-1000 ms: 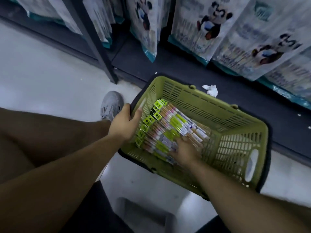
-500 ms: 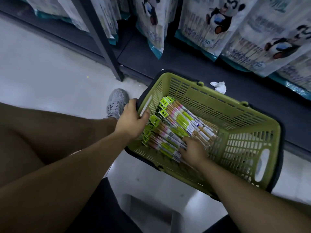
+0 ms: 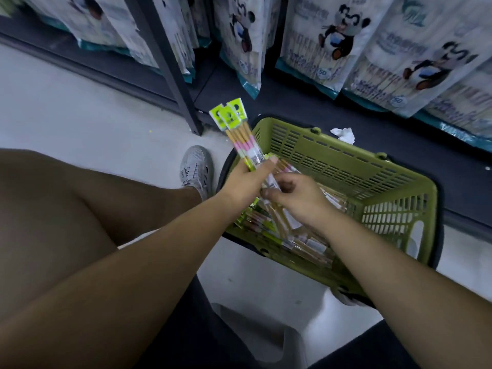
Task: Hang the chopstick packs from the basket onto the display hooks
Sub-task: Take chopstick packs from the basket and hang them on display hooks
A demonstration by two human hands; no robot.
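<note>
An olive-green plastic basket (image 3: 346, 166) sits on the floor against the shelf base. My left hand (image 3: 245, 182) grips a small bunch of chopstick packs (image 3: 241, 134) with bright green header cards, raised above the basket's left rim and pointing up and away. My right hand (image 3: 295, 198) hovers just right of it, fingers curled and pinching the lower ends of the packs. More chopstick packs (image 3: 300, 241) lie in the basket under my hands. No display hook is visible.
Panda-printed bags (image 3: 327, 46) hang in rows over a dark shelf base (image 3: 292, 102). A dark upright post (image 3: 170, 70) stands left of the basket. A crumpled white paper (image 3: 343, 134) lies behind it. My grey shoe (image 3: 195, 169) and bare knee are at left.
My left hand left the basket rim and now holds a bunch of packs lifted clear of the pile. My right hand rose from the pile to meet it.
</note>
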